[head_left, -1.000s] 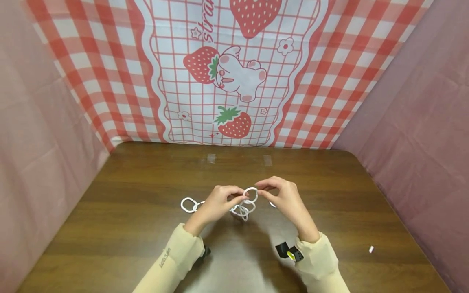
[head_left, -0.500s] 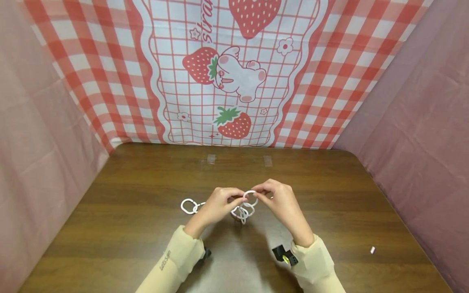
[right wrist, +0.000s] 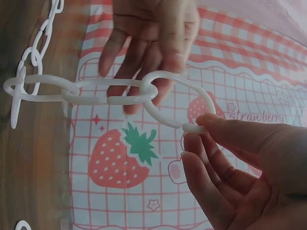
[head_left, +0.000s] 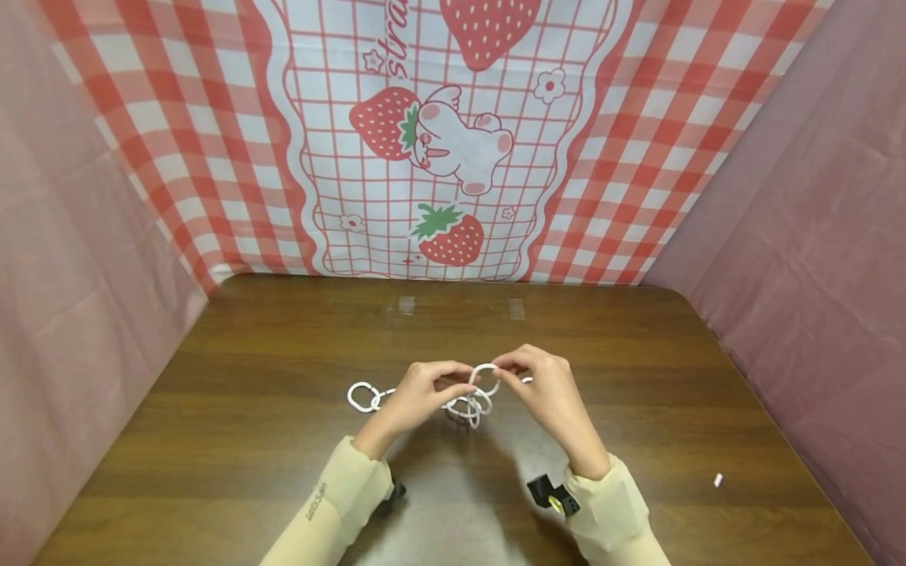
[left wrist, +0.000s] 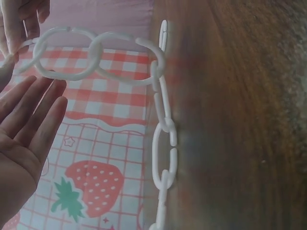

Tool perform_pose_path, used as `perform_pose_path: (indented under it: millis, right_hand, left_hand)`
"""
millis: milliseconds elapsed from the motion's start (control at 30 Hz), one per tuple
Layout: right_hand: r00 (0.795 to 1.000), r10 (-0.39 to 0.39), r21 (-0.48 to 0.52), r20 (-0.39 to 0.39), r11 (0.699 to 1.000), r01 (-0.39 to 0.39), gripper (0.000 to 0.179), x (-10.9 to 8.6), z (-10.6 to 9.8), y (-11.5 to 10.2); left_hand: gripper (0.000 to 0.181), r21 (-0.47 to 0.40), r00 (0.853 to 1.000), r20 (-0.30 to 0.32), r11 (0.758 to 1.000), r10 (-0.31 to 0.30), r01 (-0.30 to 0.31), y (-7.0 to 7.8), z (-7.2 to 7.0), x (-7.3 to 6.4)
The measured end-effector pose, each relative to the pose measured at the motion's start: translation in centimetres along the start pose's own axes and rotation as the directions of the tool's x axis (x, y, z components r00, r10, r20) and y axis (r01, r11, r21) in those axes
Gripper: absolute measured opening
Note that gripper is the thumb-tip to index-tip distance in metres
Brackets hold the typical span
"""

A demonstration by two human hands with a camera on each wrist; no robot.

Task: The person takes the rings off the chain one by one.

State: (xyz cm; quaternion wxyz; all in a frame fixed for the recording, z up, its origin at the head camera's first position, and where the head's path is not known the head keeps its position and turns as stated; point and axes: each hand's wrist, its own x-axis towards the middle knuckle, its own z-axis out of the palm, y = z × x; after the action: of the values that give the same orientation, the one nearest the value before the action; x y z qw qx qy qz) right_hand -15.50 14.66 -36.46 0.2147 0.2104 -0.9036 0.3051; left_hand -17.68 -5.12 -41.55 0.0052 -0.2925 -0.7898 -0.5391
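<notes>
Head view: the right hand point(head_left: 550, 395), fingers parted a second ago, now joins the left hand point(head_left: 419, 395) in pinching a white ring point(head_left: 484, 366) above the bench point(head_left: 283, 330); left wrist: its chain point(left wrist: 166, 126) trails away; right wrist: its cut end point(right wrist: 193, 128) seems steadied.

Head view: moderately bright, mostly even | pale glare on near tabletop point(head_left: 460, 531) | soft shadows below hands point(head_left: 418, 397) point(head_left: 548, 393) | wrist views: dimmer, hazy, washed-out | left wrist view: tabletop grain smeared | sleeve lettering point(head_left: 316, 501) soft in head view
</notes>
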Motion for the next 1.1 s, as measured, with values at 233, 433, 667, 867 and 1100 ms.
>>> perform_pose_path:
  millis: [233, 433, 667, 867, 1100]
  right_hand:
    - [0.996, 0.081, 0.101, 0.023, 0.991, -0.083, 0.008, 0.0, -0.2, 0.2]
    - [0.978, 0.198, 0.238, 0.07, 0.948, -0.209, 0.009, 0.2, -0.2, 0.5]
    - [0.923, 0.349, 0.387, 0.163, 0.838, -0.385, 0.014, 0.2, -0.3, 0.9]
    - [0.901, 0.389, 0.472, 0.193, 0.769, -0.432, 0.019, 0.2, -0.2, 1.2]
    - [0.897, 0.395, 0.511, 0.199, 0.739, -0.439, 0.02, 0.4, -0.2, 1.3]
  left_hand:
    - [0.028, -0.03, 0.999, 0.019, 0.999, -0.045, 0.046, -1.1, 0.2, 0.0]
    - [0.021, -0.021, 0.999, 0.004, 0.999, -0.038, 0.038, -1.6, 0.3, 0.0]
    - [0.02, -0.046, 0.999, -0.013, 0.998, -0.049, 0.048, -1.6, 0.3, -0.1]
    - [0.024, -0.115, 0.995, -0.025, 0.989, -0.098, 0.095, -1.5, 0.3, -0.2]
    - [0.021, -0.24, 0.988, -0.022, 0.96, -0.156, 0.146, -1.0, 0.2, -0.4]
